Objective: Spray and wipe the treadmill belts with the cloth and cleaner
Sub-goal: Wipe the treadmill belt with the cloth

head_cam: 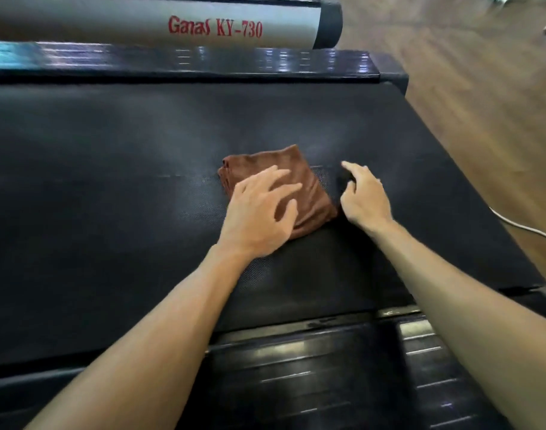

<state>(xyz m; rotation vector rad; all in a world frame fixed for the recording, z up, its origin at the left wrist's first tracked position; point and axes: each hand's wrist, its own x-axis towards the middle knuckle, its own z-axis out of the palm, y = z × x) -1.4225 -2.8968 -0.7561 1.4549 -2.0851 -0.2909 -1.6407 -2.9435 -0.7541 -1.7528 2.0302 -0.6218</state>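
Cloth [309, 193] (folded) on belt [110, 181]; left hand [259, 209] above.

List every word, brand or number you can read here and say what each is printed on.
"Ganas KY-730" in red letters on the grey side rail of the treadmill next to this one.
Nothing readable on the belt, the brown cloth or the ribbed foot rails; the pale streaks on the rails look like reflections, not print.
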